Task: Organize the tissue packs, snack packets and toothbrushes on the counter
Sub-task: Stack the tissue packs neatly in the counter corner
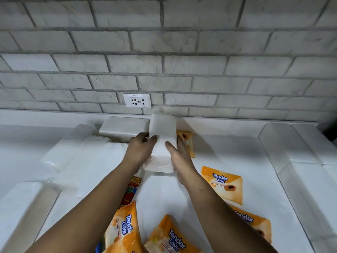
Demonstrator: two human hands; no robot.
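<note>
The white tissue pack point(162, 132) sits at the back middle of the worktop point(228, 147), near the brick wall, held from both sides. The left hand point(140, 150) curls round its left edge, and the right hand point(179, 157) grips with thumb on top and fingers down the right side. Another white pack point(124, 128) lies just left of it. Orange packets point(223, 183) are scattered nearer the person, and a red snack packet point(132, 190) lies under the left forearm.

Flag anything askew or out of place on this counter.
The orange Tender Love packets near the front lie scattered at different angles, some overlapping. A red snack packet sits mixed among them, partly under the left forearm.
</note>
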